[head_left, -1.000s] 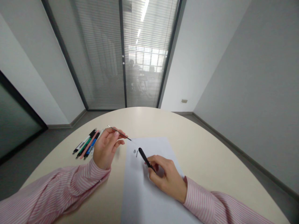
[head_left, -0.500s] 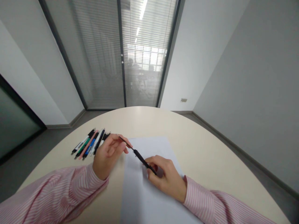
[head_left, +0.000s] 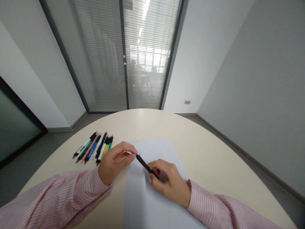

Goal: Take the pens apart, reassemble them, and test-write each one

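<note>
My right hand [head_left: 168, 179] grips a black pen barrel [head_left: 144, 163] between thumb and fingers, slanting up to the left above a white sheet of paper [head_left: 157, 146]. At the barrel's upper left end, the thumb and fingertips of my left hand [head_left: 116, 162] are pinched together. They close on the end of a thin dark pen refill, which is almost wholly hidden by the fingers and the barrel. Something tiny sticks out beside that end of the barrel, perhaps its clip; it is too small to tell.
Several pens lie side by side left of my left hand, among them a green pen [head_left: 84, 155], a pink pen [head_left: 90, 148] and a blue pen [head_left: 91, 150]. Everything rests on a round cream table [head_left: 202, 159]. Beyond it stands a glass partition with blinds [head_left: 105, 63].
My left hand has moved right and slightly down along the refill, up to the barrel's end. The length of refill that showed between them has gone from sight. My right hand stays nearly still.
</note>
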`<state>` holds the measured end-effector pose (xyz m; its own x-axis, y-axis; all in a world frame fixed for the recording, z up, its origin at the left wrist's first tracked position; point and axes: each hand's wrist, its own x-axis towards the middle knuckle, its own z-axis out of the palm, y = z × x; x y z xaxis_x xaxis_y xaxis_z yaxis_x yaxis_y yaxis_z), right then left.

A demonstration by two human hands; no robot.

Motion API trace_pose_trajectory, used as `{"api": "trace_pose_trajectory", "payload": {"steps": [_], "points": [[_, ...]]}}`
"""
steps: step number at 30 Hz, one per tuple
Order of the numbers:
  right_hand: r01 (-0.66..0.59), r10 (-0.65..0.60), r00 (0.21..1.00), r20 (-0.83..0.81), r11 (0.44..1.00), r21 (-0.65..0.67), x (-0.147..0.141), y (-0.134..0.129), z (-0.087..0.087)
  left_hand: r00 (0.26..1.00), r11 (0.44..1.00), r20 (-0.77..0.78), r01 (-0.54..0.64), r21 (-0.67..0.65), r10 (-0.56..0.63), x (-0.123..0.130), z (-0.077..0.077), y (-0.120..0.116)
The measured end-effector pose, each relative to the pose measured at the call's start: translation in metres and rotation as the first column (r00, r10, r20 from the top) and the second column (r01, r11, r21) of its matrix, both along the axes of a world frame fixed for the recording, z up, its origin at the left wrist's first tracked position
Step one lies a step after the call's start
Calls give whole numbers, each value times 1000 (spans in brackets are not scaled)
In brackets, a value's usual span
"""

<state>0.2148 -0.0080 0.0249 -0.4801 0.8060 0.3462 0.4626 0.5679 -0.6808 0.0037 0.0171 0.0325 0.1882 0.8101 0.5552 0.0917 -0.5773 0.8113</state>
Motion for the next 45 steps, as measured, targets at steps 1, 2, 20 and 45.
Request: {"api": "trace_pose_trajectory", "payload": {"steps": [1, 2, 20, 45], "points": [[-4, 4, 1000, 4, 1000, 1, 0, 0, 0, 1000, 1000, -20, 8, 24, -8, 0, 0, 0], [-8, 8, 1000, 7, 1000, 2, 0, 0, 0, 999, 999, -34, 16, 41, -15, -1, 0, 0], [108, -111, 991, -77, 993, -43, -4, 0, -3, 716, 859, -606, 19, 512, 346, -10, -50, 32], [78, -77, 997, 12, 989, -129, -3, -4, -5, 855, 766, 505, 248, -593, 114, 2, -15, 24]]}}
